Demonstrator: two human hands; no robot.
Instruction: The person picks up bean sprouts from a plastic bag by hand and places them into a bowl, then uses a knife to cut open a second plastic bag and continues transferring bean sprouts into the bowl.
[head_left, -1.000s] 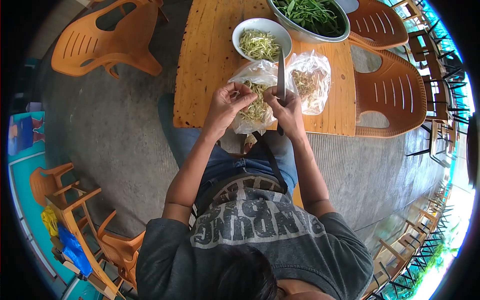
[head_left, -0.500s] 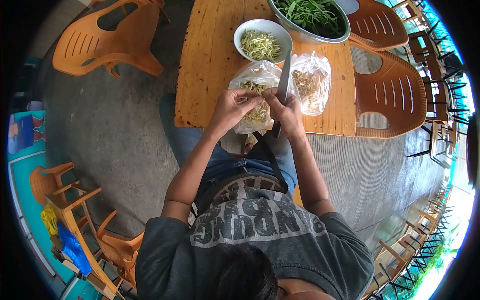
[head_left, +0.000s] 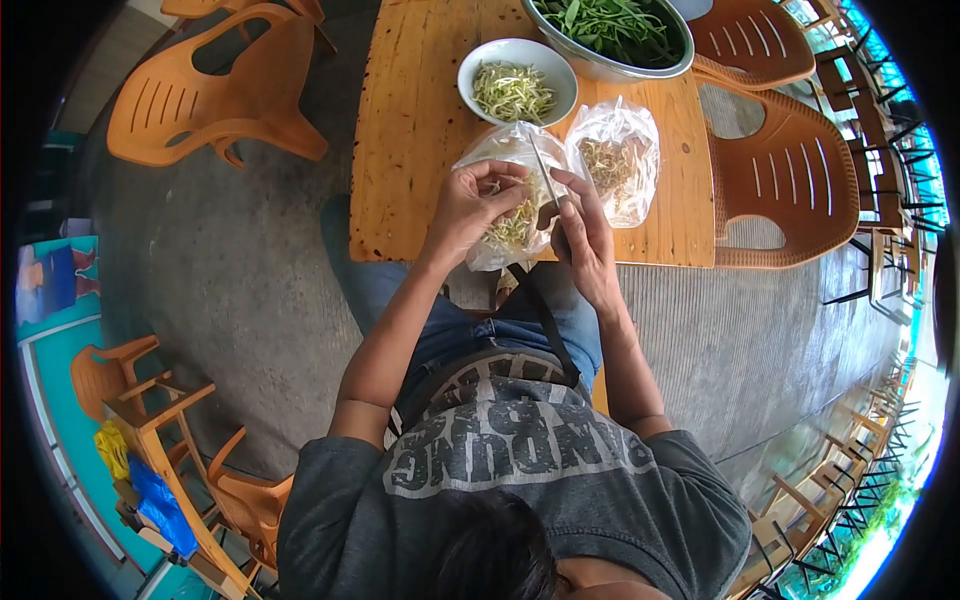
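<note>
Over a clear plastic bag of bean sprouts, my left hand is closed in a pinch; what lies between its fingertips is too small to make out. My right hand grips a knife by its dark handle, the blade pointing away from me and slightly left. Just right of it sits a second clear bag with brownish scraps. Beyond the first bag stands a white bowl holding pale sprouts.
A metal basin of green leaves stands at the far right of the wooden table. Orange plastic chairs are at the right and far left. Another table with yellow and blue bags is at the lower left.
The knife blade has swung left and turned edge-on to the view. My right hand has moved slightly right and away from my left hand, opening a gap between their fingertips.
</note>
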